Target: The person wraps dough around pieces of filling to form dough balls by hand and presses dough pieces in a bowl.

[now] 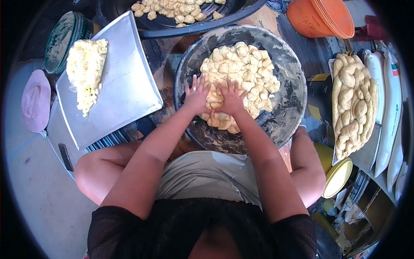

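A wide black basin (291,99) with a floury inner wall stands in front of me. Pale dough pieces (241,64) are heaped in it, many pressed against each other. My left hand (197,97) lies palm down on the near left of the heap, fingers spread, a ring on one of them. Beside it, my right hand (230,98) rests on the dough with its fingers apart. Both hands touch the dough without gripping a piece. What lies under the palms is hidden.
Left is a metal tray (125,73) with a plastic bag of yellow cubes (86,60). Another black basin (198,29) with dough pieces stands at the far side. Braided dough (353,103) lies on a tray at right. Around are an orange bucket (317,19) and a green tub (60,43).
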Action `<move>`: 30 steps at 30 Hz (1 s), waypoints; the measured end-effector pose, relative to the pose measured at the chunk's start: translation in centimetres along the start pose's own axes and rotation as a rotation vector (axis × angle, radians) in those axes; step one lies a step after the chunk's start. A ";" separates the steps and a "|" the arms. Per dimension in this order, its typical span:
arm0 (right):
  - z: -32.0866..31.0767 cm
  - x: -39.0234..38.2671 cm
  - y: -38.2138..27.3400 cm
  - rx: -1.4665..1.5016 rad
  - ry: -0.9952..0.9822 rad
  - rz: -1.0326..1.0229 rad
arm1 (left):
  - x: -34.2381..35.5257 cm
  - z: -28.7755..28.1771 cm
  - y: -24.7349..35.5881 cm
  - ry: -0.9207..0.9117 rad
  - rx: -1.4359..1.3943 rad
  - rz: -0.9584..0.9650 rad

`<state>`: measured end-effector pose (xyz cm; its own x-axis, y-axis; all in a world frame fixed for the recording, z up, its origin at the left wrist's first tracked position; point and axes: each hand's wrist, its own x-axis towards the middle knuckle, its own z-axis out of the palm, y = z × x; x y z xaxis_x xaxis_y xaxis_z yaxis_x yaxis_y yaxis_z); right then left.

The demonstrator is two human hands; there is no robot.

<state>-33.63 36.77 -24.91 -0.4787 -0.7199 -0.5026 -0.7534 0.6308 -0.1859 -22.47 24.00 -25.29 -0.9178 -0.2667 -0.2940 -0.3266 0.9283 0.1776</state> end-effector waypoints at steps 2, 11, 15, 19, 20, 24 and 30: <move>0.9 -0.6 -1.6 0.034 -0.023 0.026 | 0.1 0.8 -0.6 -0.095 -0.078 0.066; 4.8 -5.8 -0.6 0.408 -0.168 -0.159 | -5.6 1.1 2.3 -0.340 0.100 0.272; 0.0 -1.6 -2.1 0.084 -0.080 0.079 | 0.9 2.6 -1.6 -0.083 0.042 0.225; 3.8 -2.0 -1.9 0.112 -0.107 0.093 | 0.7 1.0 -0.8 -0.321 -0.030 0.224; 5.5 -3.3 -1.4 0.250 -0.041 0.009 | -0.7 0.9 -0.1 -0.378 -0.052 0.235; 8.1 -7.5 0.6 0.299 -0.003 -0.218 | -5.5 0.4 0.9 -0.478 -0.075 0.361; 3.3 -4.7 -0.2 0.173 -0.076 -0.016 | -1.9 0.8 0.8 -0.218 0.009 0.248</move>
<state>-29.77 40.95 -25.31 -0.4265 -0.7106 -0.5597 -0.6686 0.6644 -0.3340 -20.84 25.42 -25.37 -0.8991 0.0286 -0.4368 -0.0960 0.9606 0.2607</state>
